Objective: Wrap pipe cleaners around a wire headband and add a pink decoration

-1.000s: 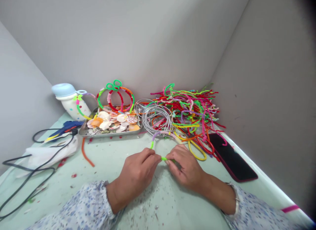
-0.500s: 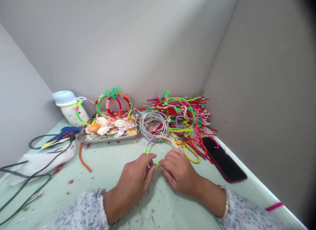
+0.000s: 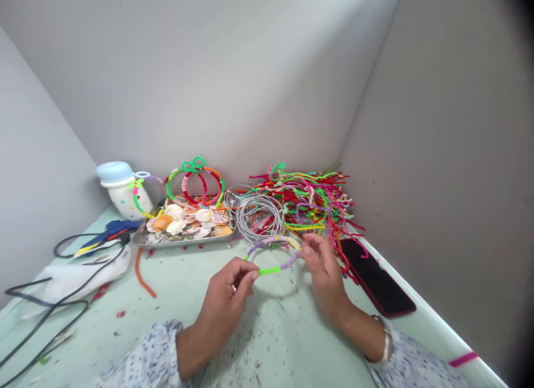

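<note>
Between my hands is a ring wrapped in pipe cleaner (image 3: 270, 271), with green, purple, pale yellow and pink stretches. My left hand (image 3: 228, 292) pinches its green part at the near left between thumb and fingers. On the opposite side, my right hand (image 3: 327, 277) grips the ring's right edge with thumb and fingertips, near where pale yellow meets purple. The ring is held just above the table, and its shadow falls below. Just behind it lies a coil of grey wire (image 3: 259, 215).
A metal tray (image 3: 183, 243) of seashells holds decorated rings at its back. A heap of pipe cleaners (image 3: 308, 193) lies at the back right, a phone (image 3: 379, 282) near the right edge. Leftward are a bottle (image 3: 125, 193), blue-handled tool (image 3: 110, 230), plastic bag (image 3: 87, 274) and black cable (image 3: 45, 304).
My right hand has moved right and up, from beside the left fingertips to the ring's right edge. More of the ring now shows, including its green and purple near side.
</note>
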{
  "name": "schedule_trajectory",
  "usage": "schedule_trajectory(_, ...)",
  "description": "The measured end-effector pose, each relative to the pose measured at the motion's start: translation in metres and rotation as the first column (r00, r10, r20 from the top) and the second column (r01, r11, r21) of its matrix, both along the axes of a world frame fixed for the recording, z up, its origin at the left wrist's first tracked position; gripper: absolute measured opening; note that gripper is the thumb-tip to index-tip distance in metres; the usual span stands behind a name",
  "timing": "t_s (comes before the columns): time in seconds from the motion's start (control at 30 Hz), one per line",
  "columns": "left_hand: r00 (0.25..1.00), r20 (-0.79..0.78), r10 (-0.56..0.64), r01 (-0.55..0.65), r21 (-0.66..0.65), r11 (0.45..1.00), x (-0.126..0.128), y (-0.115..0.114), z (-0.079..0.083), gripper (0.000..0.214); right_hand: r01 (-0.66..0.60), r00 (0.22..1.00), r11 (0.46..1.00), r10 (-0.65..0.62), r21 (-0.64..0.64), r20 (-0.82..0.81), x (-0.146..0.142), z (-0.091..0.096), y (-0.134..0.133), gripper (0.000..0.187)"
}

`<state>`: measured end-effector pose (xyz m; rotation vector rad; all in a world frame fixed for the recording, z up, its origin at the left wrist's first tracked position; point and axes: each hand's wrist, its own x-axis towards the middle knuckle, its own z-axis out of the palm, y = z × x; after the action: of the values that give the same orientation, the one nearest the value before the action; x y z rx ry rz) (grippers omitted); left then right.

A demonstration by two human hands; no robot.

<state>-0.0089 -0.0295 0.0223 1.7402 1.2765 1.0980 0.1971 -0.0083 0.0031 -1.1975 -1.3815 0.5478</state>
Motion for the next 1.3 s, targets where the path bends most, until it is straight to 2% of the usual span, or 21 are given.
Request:
schedule_trajectory(0.07,0.997,-0.034,-0.073,0.073,-0.004,0.997,0.002,-0.003,-0.002,0.017,-0.119,0.982,0.977,0.090,-0.177,-0.167,-0.005,-0.001,0.002,0.029)
schedule_trajectory(0.17,0.982,-0.099,-0.162,0.163,-0.002,0.987,0.002,-0.008,0.000,0.019,-0.231,0.934,0.936,0.137,-0.266,-0.329,-0.009,-0.002,0.004,0.032)
schedule_trajectory(0.23,0.990,-0.083,-0.112,0.114,0.022,0.993,-0.001,-0.009,0.002,0.021,-0.258,0.897,0.927,0.125,-0.273,-0.424,-0.008,-0.002,0.007,0.032)
schedule_trajectory(0.33,0.995,0.018,0.102,-0.102,0.065,0.993,-0.006,-0.001,0.001,0.025,-0.330,0.795,0.911,0.127,-0.248,-0.593,-0.004,-0.004,0.013,0.031)
schedule_trajectory(0.37,0.988,0.042,0.146,-0.147,0.029,0.989,-0.007,0.004,-0.001,0.028,-0.350,0.765,0.906,0.131,-0.237,-0.630,-0.002,-0.005,0.015,0.031)
schedule_trajectory(0.43,0.988,0.090,0.123,-0.113,-0.109,0.988,-0.009,0.014,-0.008,0.033,-0.371,0.730,0.902,0.138,-0.220,-0.669,0.000,-0.005,0.018,0.031)
schedule_trajectory(0.5,0.986,0.164,0.039,0.004,-0.254,0.967,-0.008,0.023,-0.014,0.035,-0.387,0.711,0.898,0.145,-0.210,-0.688,0.000,-0.004,0.019,0.031)
schedule_trajectory(0.6,0.963,0.264,-0.056,0.158,-0.385,0.909,-0.006,0.027,-0.017,0.037,-0.418,0.690,0.886,0.166,-0.201,-0.705,-0.002,-0.003,0.018,0.032)
schedule_trajectory(0.7,0.905,0.393,-0.160,0.338,-0.440,0.832,-0.003,0.023,-0.012,0.033,-0.445,0.684,0.875,0.194,-0.191,-0.703,-0.006,-0.001,0.015,0.031)
schedule_trajectory(0.8,0.822,0.550,-0.150,0.429,-0.425,0.797,-0.003,0.019,-0.007,0.024,-0.450,0.695,0.873,0.211,-0.187,-0.687,-0.007,-0.001,0.013,0.034)
schedule_trajectory(0.93,0.743,0.666,-0.070,0.411,-0.372,0.832,-0.004,0.020,-0.004,0.018,-0.457,0.744,0.861,0.233,-0.223,-0.626,-0.006,-0.004,0.013,0.038)
schedule_trajectory(1.07,0.691,0.722,0.031,0.336,-0.359,0.871,-0.006,0.025,-0.005,0.017,-0.508,0.768,0.810,0.270,-0.295,-0.581,-0.007,-0.008,0.012,0.041)
schedule_trajectory(1.2,0.677,0.731,0.084,0.291,-0.371,0.882,-0.007,0.029,-0.007,0.019,-0.574,0.762,0.752,0.348,-0.323,-0.546,-0.009,-0.006,0.009,0.037)
schedule_trajectory(1.3,0.682,0.726,0.092,0.284,-0.379,0.881,-0.007,0.030,-0.008,0.018,-0.586,0.772,0.738,0.383,-0.335,-0.507,-0.009,-0.002,0.008,0.034)
